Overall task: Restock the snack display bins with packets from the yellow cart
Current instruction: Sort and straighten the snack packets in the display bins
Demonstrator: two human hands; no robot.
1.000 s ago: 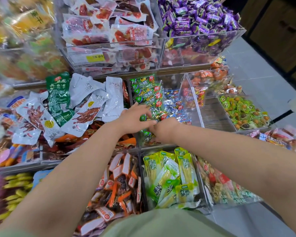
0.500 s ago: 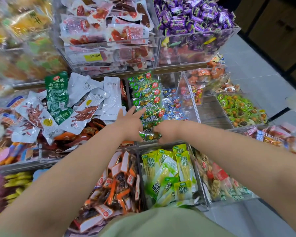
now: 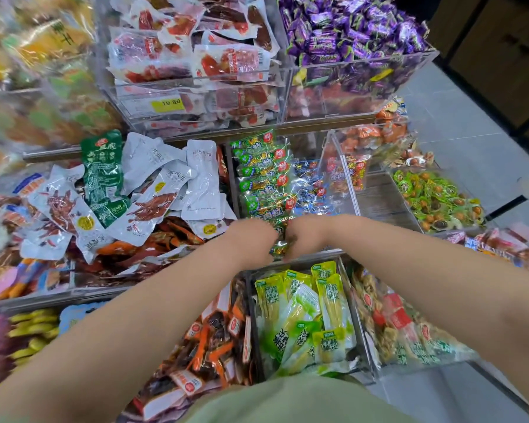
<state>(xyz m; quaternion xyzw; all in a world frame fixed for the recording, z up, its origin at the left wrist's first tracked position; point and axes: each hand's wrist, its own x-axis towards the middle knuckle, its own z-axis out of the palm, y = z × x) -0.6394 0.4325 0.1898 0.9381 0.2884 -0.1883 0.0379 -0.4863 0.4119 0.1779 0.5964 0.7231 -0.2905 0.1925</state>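
Glossy green packets (image 3: 261, 181), red corner badges, crinkled wrappers

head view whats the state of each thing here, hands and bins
left hand, fingers curled on the green packets at the bin front
right hand, curled on the same packets
green packets, stacked in a row along their bin's left side
purple candies, heaped above the bin rim
white packets, piled loose
lime packets, fill their bin
bare compartment, base showing
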